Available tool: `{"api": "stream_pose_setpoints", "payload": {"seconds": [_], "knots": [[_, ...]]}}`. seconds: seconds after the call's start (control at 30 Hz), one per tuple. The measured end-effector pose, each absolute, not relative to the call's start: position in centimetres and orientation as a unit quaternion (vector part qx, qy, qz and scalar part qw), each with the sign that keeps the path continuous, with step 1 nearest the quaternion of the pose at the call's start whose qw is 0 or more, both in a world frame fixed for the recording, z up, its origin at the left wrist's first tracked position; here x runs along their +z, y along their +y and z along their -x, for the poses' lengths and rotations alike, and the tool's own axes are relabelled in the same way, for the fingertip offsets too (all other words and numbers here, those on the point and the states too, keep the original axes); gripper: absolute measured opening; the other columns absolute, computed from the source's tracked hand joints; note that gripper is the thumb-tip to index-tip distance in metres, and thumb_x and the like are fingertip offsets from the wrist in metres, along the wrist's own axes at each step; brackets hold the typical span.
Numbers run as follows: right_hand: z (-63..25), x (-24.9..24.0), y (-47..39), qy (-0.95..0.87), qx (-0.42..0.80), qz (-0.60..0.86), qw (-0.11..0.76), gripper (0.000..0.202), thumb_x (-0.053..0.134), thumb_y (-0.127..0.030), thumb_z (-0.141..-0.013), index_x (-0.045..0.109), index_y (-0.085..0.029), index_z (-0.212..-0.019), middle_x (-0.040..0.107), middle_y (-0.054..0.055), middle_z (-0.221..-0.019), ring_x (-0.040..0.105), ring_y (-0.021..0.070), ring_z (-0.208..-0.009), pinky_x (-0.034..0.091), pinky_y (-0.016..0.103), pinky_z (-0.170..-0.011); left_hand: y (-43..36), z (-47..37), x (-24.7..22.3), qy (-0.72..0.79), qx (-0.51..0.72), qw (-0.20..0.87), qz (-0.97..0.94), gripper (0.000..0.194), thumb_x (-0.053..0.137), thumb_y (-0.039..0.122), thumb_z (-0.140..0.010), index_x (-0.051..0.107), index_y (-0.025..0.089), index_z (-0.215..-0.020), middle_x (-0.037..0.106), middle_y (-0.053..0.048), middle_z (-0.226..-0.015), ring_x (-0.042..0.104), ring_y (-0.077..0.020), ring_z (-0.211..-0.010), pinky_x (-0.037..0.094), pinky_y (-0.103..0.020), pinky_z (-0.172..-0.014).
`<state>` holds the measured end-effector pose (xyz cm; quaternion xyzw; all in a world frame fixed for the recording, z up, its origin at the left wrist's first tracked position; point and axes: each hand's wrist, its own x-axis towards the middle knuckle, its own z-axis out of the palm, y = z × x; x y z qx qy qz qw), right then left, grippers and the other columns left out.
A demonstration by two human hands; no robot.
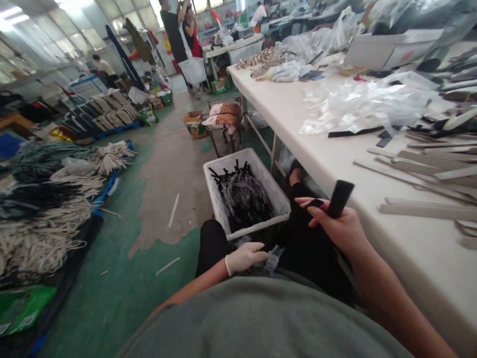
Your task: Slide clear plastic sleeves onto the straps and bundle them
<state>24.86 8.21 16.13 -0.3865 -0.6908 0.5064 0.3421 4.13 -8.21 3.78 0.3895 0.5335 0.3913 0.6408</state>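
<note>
My left hand (245, 257), in a pale glove, is closed at my lap on a dark strap whose end is wrapped in clear plastic (274, 258). At the table's edge my right hand (337, 223), bare, pinches a black strap (340, 198) that stands up above the fingers; another dark end shows by the thumb. Beyond my knees, on the floor, a white bin (257, 229) holds many black straps (244, 194), some with clear plastic on them.
On the right, a white table (320, 154) carries plastic bags (368, 102), grey strips (428, 209) and a white box (391, 48). Bundles of cord (40, 233) lie at the left. A stool (223, 134) stands behind the bin, and people (175, 35) are farther back.
</note>
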Motion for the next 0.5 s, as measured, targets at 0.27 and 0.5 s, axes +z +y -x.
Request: {"api": "stream_pose_setpoints", "payload": {"seconds": [0.27,0.5], "knots": [[-31.4,12.3,6.2,-0.765,0.471,0.402,0.177,0.037,0.067,-0.053,-0.083,0.078,-0.022,-0.098,0.076,0.004,-0.082,0.062,0.0163,-0.054,0.053,0.026,-0.051,-6.5,5.5,-0.5,0.677,0.445,0.578,-0.099,0.019,0.066,0.028,-0.085,0.070,0.009,-0.083,0.071,-0.012,-0.073,0.062,-0.0176,-0.059,0.047,-0.029,-0.062],[-28.2,9.0,4.7,-0.822,0.372,0.411,0.130,0.025,0.063,-0.037,-0.087,0.077,-0.025,-0.104,0.077,0.004,-0.100,0.073,0.0254,-0.091,0.057,0.033,-0.081,4.2,13.6,3.8,0.657,0.532,0.527,-0.090,0.030,0.048,0.034,-0.097,0.064,0.011,-0.107,0.069,-0.010,-0.079,0.065,-0.0159,-0.069,0.049,-0.025,-0.064]]}}
